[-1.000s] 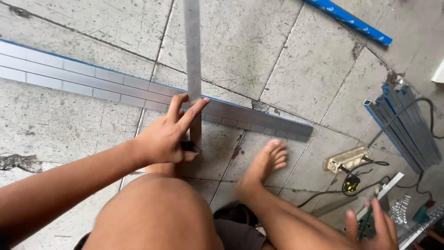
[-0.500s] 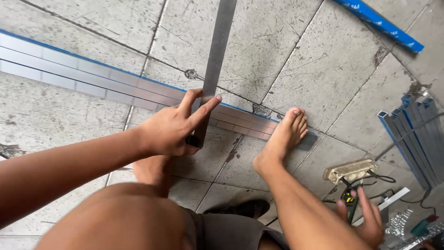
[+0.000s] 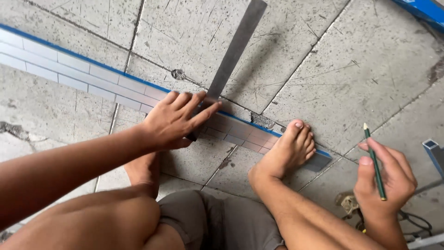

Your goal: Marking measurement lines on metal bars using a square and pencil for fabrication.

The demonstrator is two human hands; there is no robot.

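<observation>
Now my left hand (image 3: 178, 121) lies flat, fingers spread, on the metal square (image 3: 233, 53) where its blade meets the long aluminium profile (image 3: 92, 76). It does not close around anything; it only presses down. My right hand (image 3: 386, 180) is at the near right, closed around a green pencil (image 3: 374, 162) that stands almost upright, tip up, well apart from the profile.

The profile lies on the tiled floor (image 3: 323, 69). Its long axis runs from the far left down to the near right, where its end (image 3: 319, 161) stops just beside my right foot (image 3: 289, 150), whose toes rest on it. A blue strip runs along its far edge. I judge it light and stiff, with a smooth face, so it may slide on the floor if nothing holds it. The good place to hold is flat from above, as hand and foot do, not by the thin edges.

The blade of the square is a thin grey steel strip, stiff too I think. It points away from me toward the far right and crosses the profile near my fingers (image 3: 203, 111). Its stock is hidden under my palm.

At the right edge I see part of another metal section (image 3: 434, 153), and some cable (image 3: 416, 222) near my right wrist.
</observation>
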